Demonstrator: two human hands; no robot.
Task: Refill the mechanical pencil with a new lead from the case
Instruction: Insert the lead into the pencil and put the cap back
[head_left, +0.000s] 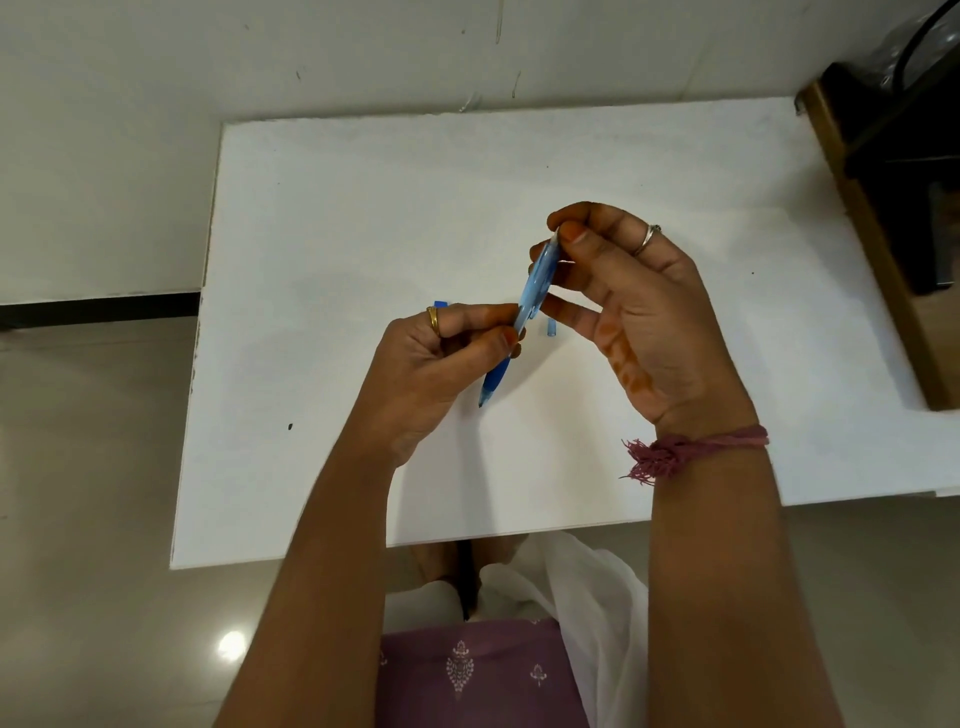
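White table (322, 218), left half bare to its edge. Left hand (436, 364) pinches blue pencil (519, 322) mid-barrel, tip down above table centre. Right hand (639, 306) grips its top end. 1 small blue piece (551, 328) lies just beside. Brown box (878, 249) along right edge.

The table (363, 234) is white and flat, and it stands on a pale glossy floor (78, 467) beside a light wall. Its left edge looks a little chipped. A few small dark specks mark the top, one near the front left. A small blue piece (551, 328) lies on the top near the middle. Another blue bit (440, 304) shows further left, mostly hidden. A brown box (878, 249) is at the right edge.
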